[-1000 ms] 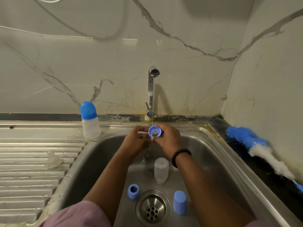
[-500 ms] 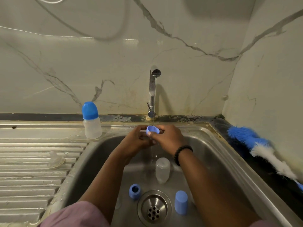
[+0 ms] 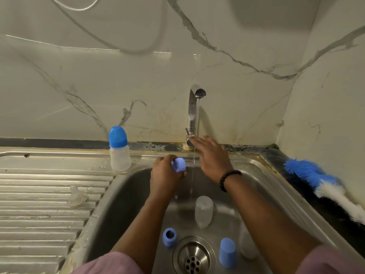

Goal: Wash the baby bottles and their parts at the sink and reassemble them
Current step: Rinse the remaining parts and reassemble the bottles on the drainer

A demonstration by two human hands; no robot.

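My left hand (image 3: 165, 175) grips a small blue bottle ring (image 3: 178, 164) over the steel sink (image 3: 126, 186), just left of the water stream. My right hand (image 3: 212, 155) is stretched out with straight fingers toward the base and lever of the tap (image 3: 192, 115), holding nothing. In the basin lie a clear bottle body (image 3: 203, 211), a blue ring (image 3: 169, 237), a blue cap (image 3: 227, 253) and another clear bottle (image 3: 246, 246) partly hidden by my right forearm. An assembled bottle with a blue cap (image 3: 119, 150) stands on the sink's back rim. A clear teat (image 3: 77, 196) rests on the drainboard.
Water runs from the tap in a thin stream. A blue and white bottle brush (image 3: 324, 184) lies on the dark counter at the right. The ribbed drainboard (image 3: 39, 214) stretches left. The drain (image 3: 194, 256) sits at the basin's front centre.
My right hand let go of the blue ring and reached up toward the tap lever. My left hand kept the ring and drew it left, out of the stream.
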